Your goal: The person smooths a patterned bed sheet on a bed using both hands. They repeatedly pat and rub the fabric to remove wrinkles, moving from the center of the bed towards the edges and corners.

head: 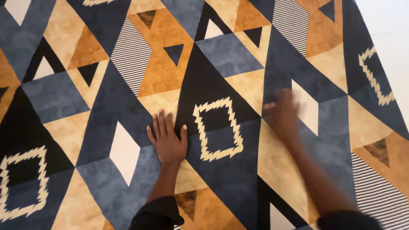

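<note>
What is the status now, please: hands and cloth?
Left hand flat, fingers spread, on patterned cloth. Right hand on cloth too, motion-blurred. Nothing in the way.

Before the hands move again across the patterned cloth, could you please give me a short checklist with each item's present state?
1. Left hand flat, fingers spread on the patterned cloth: ok.
2. Right hand steady on the cloth: not ok, blurred in motion.
3. Cloth smooth between the hands: ok, no wrinkles visible.
4. Cloth's right edge on the white surface lies flat: ok.
5. Near edge of the cloth: cannot tell, out of view.
</note>
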